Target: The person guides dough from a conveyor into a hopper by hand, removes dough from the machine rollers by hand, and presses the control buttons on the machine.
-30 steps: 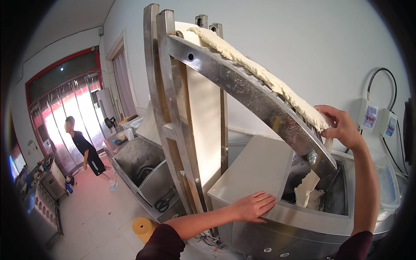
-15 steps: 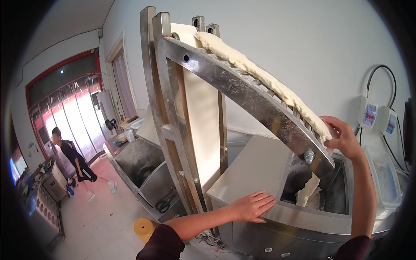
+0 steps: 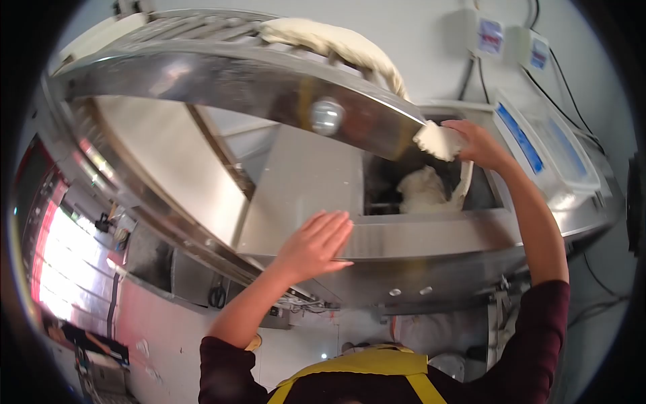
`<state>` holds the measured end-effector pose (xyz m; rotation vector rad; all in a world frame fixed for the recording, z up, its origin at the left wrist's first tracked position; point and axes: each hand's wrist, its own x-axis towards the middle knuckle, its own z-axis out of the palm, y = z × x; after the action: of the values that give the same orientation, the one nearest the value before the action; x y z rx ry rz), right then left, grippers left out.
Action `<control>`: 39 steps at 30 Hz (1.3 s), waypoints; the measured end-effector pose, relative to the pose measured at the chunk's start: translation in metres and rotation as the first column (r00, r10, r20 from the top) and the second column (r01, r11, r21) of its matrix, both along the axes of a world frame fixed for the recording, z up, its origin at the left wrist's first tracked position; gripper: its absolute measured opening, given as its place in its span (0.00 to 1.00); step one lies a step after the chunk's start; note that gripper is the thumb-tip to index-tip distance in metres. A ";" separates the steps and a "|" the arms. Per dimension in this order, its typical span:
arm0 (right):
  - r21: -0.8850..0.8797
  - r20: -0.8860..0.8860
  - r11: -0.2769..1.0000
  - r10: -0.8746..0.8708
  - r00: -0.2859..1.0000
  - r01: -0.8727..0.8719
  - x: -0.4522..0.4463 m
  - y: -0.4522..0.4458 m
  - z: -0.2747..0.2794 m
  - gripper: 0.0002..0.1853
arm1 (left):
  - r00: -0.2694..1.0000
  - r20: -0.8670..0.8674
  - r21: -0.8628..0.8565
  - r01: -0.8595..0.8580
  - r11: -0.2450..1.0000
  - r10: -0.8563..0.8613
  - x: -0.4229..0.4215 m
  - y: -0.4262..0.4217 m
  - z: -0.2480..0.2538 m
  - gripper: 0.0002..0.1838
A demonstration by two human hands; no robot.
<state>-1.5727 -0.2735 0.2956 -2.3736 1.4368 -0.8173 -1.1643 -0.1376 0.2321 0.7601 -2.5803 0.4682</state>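
My right hand [image 3: 479, 147] grips the ragged end of a pale dough sheet [image 3: 439, 140] above the machine's open hopper [image 3: 484, 192]. A strip hangs below that hand toward the dough lump [image 3: 424, 190] inside the hopper. More of a long dough band [image 3: 330, 37] lies over the lower part of the sloping roller ramp [image 3: 222, 77]; whether it joins the piece in my hand is hidden behind the ramp. My left hand [image 3: 315, 246] is open, fingers stretched out together, at the front edge of the flat metal cover [image 3: 306, 182], holding nothing.
A clear plastic bin [image 3: 562, 161] stands right of the hopper. Switch boxes [image 3: 489, 35] with cables are on the wall. Scissors [image 3: 217, 296] lie at lower left. A person [image 3: 91, 340] is at the far left. I wear a yellow apron [image 3: 363, 363].
The view has tilted down toward the hopper. The dough has slid down the ramp, baring the upper rollers. My right hand now holds its end over the hopper; my left hand stays near the cover's edge.
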 end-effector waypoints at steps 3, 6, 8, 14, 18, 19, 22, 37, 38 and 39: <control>-0.218 -0.229 0.974 -0.116 0.967 0.065 -0.019 -0.006 -0.050 0.31 | 1.000 -0.012 0.034 -0.014 0.999 0.015 -0.002 0.000 -0.001 0.41; -0.175 -0.357 0.973 -0.204 0.912 0.150 -0.017 -0.017 -0.087 0.31 | 1.000 -0.019 0.049 -0.005 0.999 0.006 -0.003 -0.002 0.001 0.40; -0.003 -0.344 0.999 -0.051 0.938 0.053 0.000 -0.003 -0.074 0.32 | 1.000 -0.018 0.056 -0.014 0.998 0.015 -0.004 -0.001 0.002 0.40; 0.137 0.129 0.990 -0.037 0.991 0.019 0.010 0.013 -0.030 0.30 | 0.999 0.024 0.036 -0.038 0.999 0.037 -0.004 -0.001 0.004 0.39; -0.123 -0.084 0.984 0.117 0.990 -0.127 0.018 0.051 -0.028 0.21 | 0.998 0.059 -0.018 -0.010 1.000 0.011 0.000 0.000 0.004 0.40; -0.114 -0.115 0.980 0.150 0.982 -0.163 0.020 0.063 -0.039 0.19 | 0.999 0.044 -0.014 0.008 1.000 -0.007 0.001 0.003 0.005 0.40; 0.016 -0.143 0.988 0.155 0.977 -0.155 0.031 0.082 -0.070 0.13 | 0.999 -0.003 -0.011 0.042 0.999 -0.042 0.003 -0.005 -0.015 0.39; -0.560 -0.397 0.816 -0.111 0.911 -0.145 0.057 0.084 -0.051 0.07 | 0.966 -0.234 0.094 0.132 0.987 -0.107 0.011 -0.009 -0.023 0.46; -0.549 -0.416 0.831 -0.170 0.893 -0.097 0.065 0.088 -0.048 0.07 | 0.955 -0.276 0.072 0.130 0.989 -0.106 0.011 -0.008 -0.022 0.44; -0.507 -0.341 0.861 -0.158 0.927 -0.040 0.079 0.092 -0.045 0.09 | 0.932 -0.337 0.020 0.146 0.989 -0.131 0.012 -0.005 -0.020 0.42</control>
<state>-1.4935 -0.1811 0.2503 -3.0338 1.5951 -0.8816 -1.1524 -0.1430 0.2118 0.6069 -2.3093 0.2150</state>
